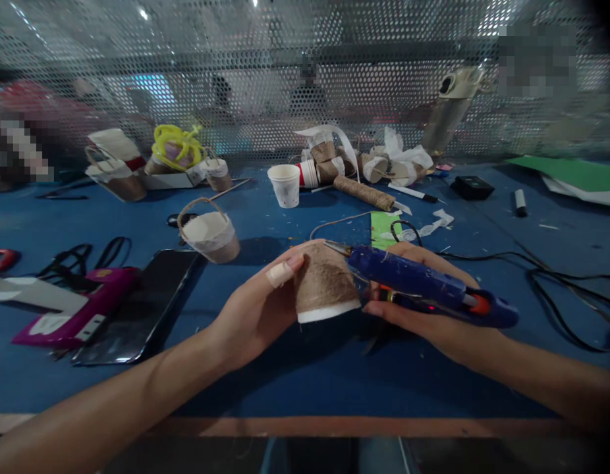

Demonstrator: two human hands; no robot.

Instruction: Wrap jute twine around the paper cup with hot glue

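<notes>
My left hand [263, 303], with a plaster on its thumb, is closed around the left side of a paper cup [325, 283] wrapped in brown twine. The cup is tilted upside down, its white rim at the bottom. In my right hand [408, 309] is a blue hot glue gun [408, 273], its small red light lit. The metal nozzle points left and sits at the top edge of the wrapped cup; whether it touches I cannot tell. A strand of twine [334, 220] runs behind the cup towards a green piece [383, 227] on the table.
A finished twine basket [213, 236] stands to the left, beside a phone [141, 309] and a purple device [82, 309]. Behind are a white cup [285, 186], a twine roll [364, 192] and several small baskets. Black cable [537, 276] loops at right; a perforated metal screen [265, 85] closes the back.
</notes>
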